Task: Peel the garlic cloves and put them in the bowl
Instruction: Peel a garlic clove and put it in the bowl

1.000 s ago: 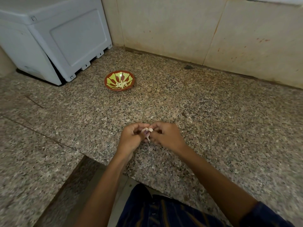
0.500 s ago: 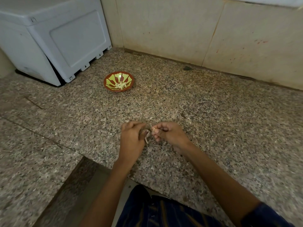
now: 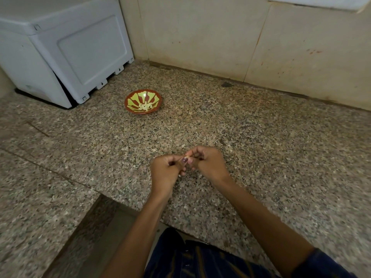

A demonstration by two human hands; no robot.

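While both my hands meet over the table, well on the near side of the bowl, my left hand and right hand curl their fingers round a garlic clove. Only a pale sliver shows between the fingertips. Pale peeled cloves lie in the bowl.

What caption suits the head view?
Both hands, left hand and right hand, pinch a garlic clove near the bowl.
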